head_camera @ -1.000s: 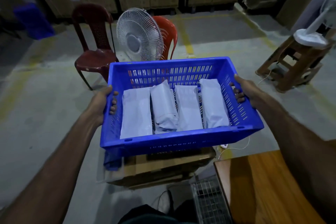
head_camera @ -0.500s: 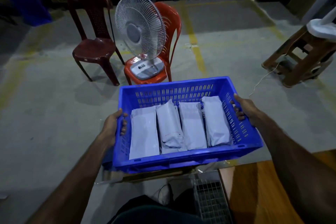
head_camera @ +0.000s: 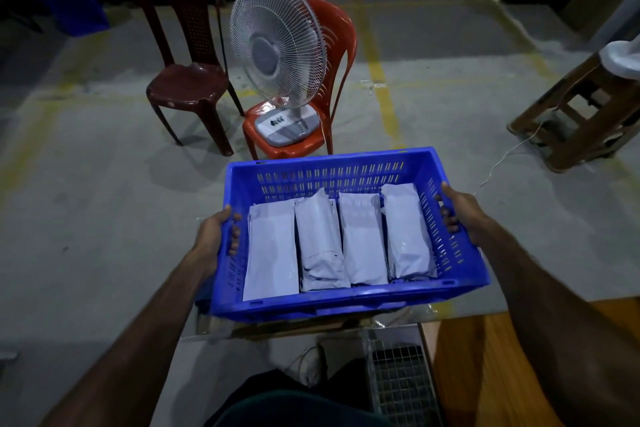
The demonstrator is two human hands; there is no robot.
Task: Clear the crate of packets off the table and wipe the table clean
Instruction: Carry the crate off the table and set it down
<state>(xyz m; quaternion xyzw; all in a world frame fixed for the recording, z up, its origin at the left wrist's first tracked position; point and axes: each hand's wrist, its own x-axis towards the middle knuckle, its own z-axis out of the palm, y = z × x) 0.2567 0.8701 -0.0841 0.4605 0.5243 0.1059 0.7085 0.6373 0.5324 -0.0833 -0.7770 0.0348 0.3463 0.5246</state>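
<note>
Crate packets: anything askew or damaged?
Mostly tidy: four packets lie side by side in the crate, held level by left hand and right hand. Only the second packet from the left looks crumpled at its near end. Nothing spilled.

The crate (head_camera: 349,298) hangs between the left hand (head_camera: 214,236) and the right hand (head_camera: 462,215), off the table (head_camera: 485,374), which lies below the right forearm. Four packets (head_camera: 341,239) lie side by side inside. Beyond the hands a fan (head_camera: 277,48) stands on a chair (head_camera: 332,45); what looks like a carton lies under the crate.
</note>
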